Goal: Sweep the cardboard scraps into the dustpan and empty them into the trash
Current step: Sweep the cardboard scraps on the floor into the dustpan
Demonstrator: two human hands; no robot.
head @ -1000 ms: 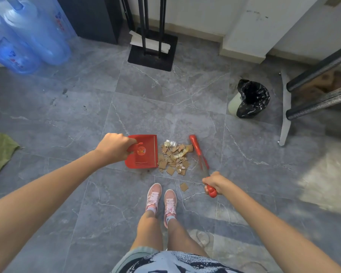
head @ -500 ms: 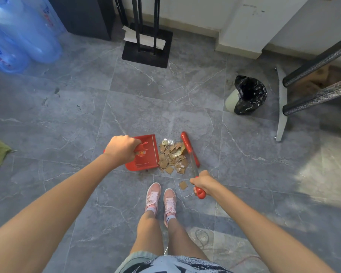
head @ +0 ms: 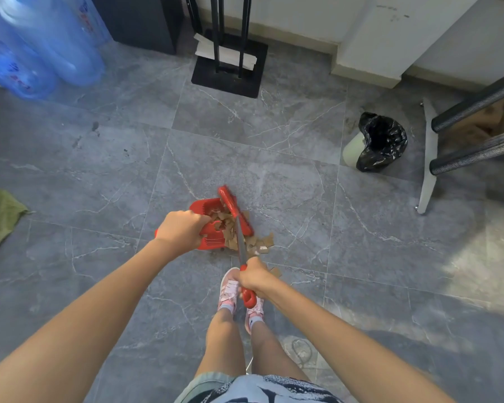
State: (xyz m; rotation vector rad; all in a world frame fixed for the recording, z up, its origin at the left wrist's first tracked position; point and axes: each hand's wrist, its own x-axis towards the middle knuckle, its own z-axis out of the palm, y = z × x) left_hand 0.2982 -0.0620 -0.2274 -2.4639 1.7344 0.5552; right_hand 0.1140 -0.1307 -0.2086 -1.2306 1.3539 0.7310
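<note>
Bare left hand, bare right hand, arms bare to the frame edge. Pink lace-up sneakers with pale laces, white ankle socks. Legs bare below light-blue denim shorts. Top pale blue-white with black speckled print.

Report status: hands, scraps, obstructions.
Left hand grips dustpan; right hand grips brush. Cardboard scraps partly in dustpan, others on floor beside it. Nothing seen blocking trash bin.
</note>
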